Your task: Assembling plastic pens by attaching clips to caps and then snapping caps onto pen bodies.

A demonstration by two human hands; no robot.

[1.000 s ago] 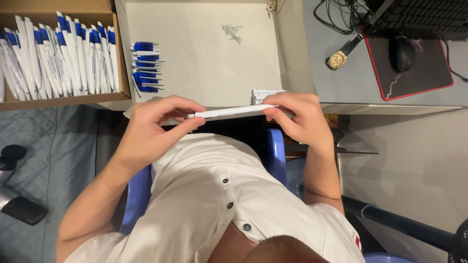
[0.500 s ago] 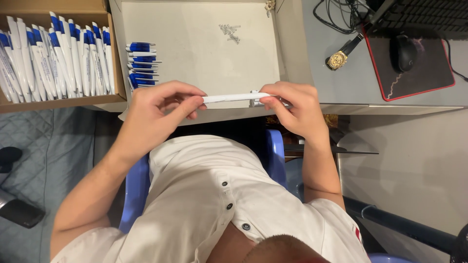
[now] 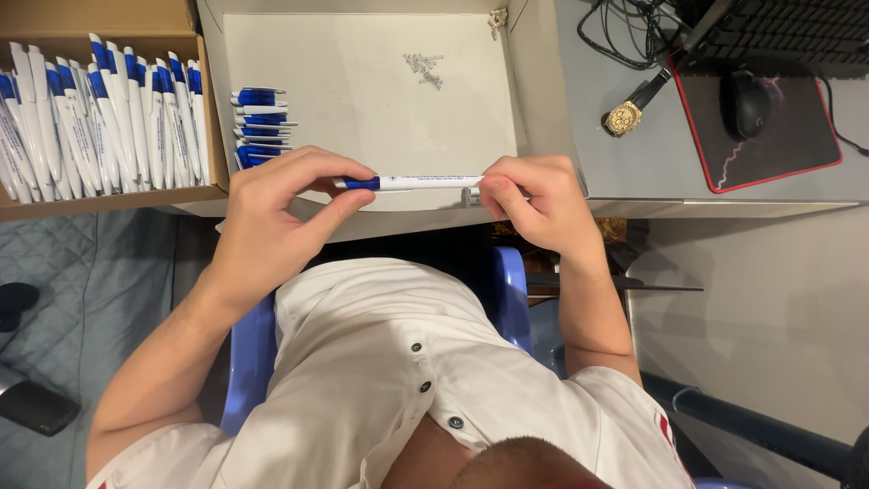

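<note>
I hold a white pen with a blue end (image 3: 412, 182) level between both hands, over the near edge of a shallow white tray (image 3: 380, 127). My left hand (image 3: 281, 213) pinches the blue end. My right hand (image 3: 534, 199) pinches the other tip. Several small metal springs (image 3: 424, 69) lie loose on the tray floor. A short stack of blue pen parts (image 3: 261, 127) rests at the tray's left side.
A cardboard box (image 3: 109, 195) at the left holds several white and blue pens (image 3: 100, 122). On the grey desk to the right lie a gold wristwatch (image 3: 626, 113), a black mouse (image 3: 747, 101) on a red-edged pad, cables and a keyboard. I sit on a blue chair (image 3: 509, 290).
Both hands have carried the pen forward, from over my lap to the tray's near edge. The blue end now shows at my left fingers.
</note>
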